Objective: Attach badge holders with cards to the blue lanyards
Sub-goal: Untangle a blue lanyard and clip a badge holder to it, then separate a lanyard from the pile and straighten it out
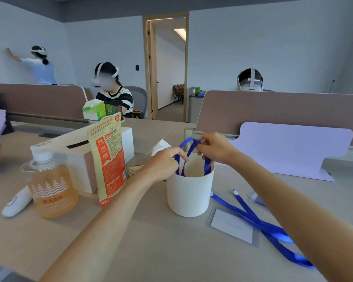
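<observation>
A white round tub stands mid-table. A blue lanyard loops up out of it. My left hand pinches the loop's left strand at the tub's rim. Over the tub's far right rim, my right hand grips the top of the same loop. To the right of the tub a second blue lanyard lies flat on the table. A clear badge holder with a white card rests beside it, partly under its straps. Another clear holder lies further back.
A tea bottle, a red and yellow snack bag and a white box stand on the left. A white remote-like device lies beside the bottle. A lilac stand sits behind on the right. Other people sit beyond the dividers.
</observation>
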### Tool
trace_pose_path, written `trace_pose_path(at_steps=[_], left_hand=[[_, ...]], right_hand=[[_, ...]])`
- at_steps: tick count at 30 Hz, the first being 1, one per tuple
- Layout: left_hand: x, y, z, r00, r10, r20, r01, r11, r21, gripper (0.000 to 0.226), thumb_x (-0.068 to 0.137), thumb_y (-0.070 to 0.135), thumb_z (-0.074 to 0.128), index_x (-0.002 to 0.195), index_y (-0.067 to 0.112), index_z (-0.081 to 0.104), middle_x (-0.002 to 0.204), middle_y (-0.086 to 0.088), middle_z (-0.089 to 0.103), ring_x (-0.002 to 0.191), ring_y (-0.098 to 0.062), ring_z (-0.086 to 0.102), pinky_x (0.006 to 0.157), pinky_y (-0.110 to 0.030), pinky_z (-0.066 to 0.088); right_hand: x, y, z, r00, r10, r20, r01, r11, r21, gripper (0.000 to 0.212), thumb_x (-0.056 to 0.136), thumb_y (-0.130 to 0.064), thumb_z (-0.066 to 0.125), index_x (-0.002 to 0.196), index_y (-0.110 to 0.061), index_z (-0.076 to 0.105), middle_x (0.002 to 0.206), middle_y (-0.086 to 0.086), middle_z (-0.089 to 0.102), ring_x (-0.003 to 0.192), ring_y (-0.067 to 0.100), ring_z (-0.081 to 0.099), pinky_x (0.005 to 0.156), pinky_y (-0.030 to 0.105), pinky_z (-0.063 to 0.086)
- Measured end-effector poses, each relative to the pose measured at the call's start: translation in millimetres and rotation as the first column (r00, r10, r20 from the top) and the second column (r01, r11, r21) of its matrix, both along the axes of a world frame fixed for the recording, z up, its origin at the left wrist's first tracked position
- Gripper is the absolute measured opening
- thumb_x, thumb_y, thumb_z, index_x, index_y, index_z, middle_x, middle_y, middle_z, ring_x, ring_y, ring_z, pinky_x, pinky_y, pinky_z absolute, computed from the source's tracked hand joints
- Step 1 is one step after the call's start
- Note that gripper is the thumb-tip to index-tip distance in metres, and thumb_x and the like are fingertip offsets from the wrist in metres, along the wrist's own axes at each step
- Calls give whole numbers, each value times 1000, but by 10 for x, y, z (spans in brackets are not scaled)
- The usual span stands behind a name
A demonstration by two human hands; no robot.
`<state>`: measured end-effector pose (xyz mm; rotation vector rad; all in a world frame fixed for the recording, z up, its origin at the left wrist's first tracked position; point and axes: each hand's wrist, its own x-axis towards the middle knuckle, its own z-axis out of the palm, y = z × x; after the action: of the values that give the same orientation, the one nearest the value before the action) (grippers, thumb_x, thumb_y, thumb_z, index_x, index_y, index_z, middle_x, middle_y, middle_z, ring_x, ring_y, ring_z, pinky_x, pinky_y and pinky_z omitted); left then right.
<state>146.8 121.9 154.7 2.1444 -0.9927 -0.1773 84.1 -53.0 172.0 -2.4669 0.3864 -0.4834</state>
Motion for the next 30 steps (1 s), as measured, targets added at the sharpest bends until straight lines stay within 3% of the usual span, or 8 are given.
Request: trace_pose_path(at_steps=[3, 6, 10, 12, 16, 21, 26, 30], left_hand=[[-88, 17, 23, 999, 34, 29, -34, 999, 2, 43, 83, -3, 34, 90, 27, 64, 136, 0, 51, 101, -23, 54, 62, -27, 41], [-152, 36, 39, 998, 44, 38, -42, 998, -47, 39, 85, -1, 35, 94, 22, 65, 137, -1, 52, 65, -17, 50, 52, -25, 33], [-324, 12, 62, 994, 64, 84, -51, 988, -147, 34, 91, 6, 36, 100, 21, 65, 131, 1, 56, 79, -23, 60, 63, -28, 41], [-454, -45, 72, 993, 44, 107, -24, 983, -184, 31, 92, 8, 37, 100, 21, 65, 127, 4, 59, 81, -12, 56, 61, -22, 38], [-733, -287, 29, 994, -57, 95, 78, 971, -227, 26, 88, 15, 41, 99, 21, 64, 112, 4, 62, 90, -11, 49, 63, -14, 35], [-1077, -699, -89, 981, -150, 126, 176, 957, -231, 30, 94, 6, 38, 104, 16, 65, 118, 10, 61, 97, -5, 53, 71, -7, 37], [-1268, -1096, -423, 960, -275, 52, 278, 958, -66, 28, 96, 10, 40, 106, 22, 63, 124, 4, 61, 115, -12, 54, 89, -24, 43], [-1350, -1373, -834, 928, -365, 75, 342, 914, 220, 39, 92, 2, 40, 118, 22, 61, 122, -11, 61, 80, -22, 56, 60, -26, 44]], right_hand=[[-49, 5, 36, 975, 73, -208, -99, 988, -119, 30, 90, -28, 62, 118, -16, 61, 106, 4, 67, 91, 24, 66, 73, 29, 57], [-128, 21, 72, 979, 100, -176, -118, 989, -92, 35, 88, -42, 63, 115, -20, 63, 101, 1, 64, 81, 26, 68, 59, 31, 59], [-330, -42, 81, 997, 53, 54, -45, 989, -139, 25, 90, -33, 59, 108, -18, 68, 106, 1, 70, 79, 17, 63, 66, 32, 53], [-473, -111, 27, 989, 7, 147, 14, 990, -139, 21, 90, -27, 56, 103, -19, 70, 103, -3, 72, 81, 15, 61, 70, 35, 55], [-779, -304, -136, 980, -110, 163, 140, 973, -186, 18, 90, -27, 52, 93, -25, 69, 96, -10, 69, 90, 16, 62, 80, 36, 54], [-1210, -602, -256, 960, -234, 155, 256, 956, -145, 20, 90, -31, 51, 99, -26, 67, 101, -9, 69, 95, 19, 62, 83, 36, 53], [-1739, -858, -536, 956, -251, -154, 223, 958, -178, 37, 88, -47, 58, 118, -25, 61, 113, -6, 66, 103, 18, 61, 88, 32, 48], [-2212, -1024, -953, 746, -217, -629, 89, 969, -229, 104, 61, -80, 63, 148, -46, 19, 152, -6, 32, 136, 21, 36, 108, 40, 36]])
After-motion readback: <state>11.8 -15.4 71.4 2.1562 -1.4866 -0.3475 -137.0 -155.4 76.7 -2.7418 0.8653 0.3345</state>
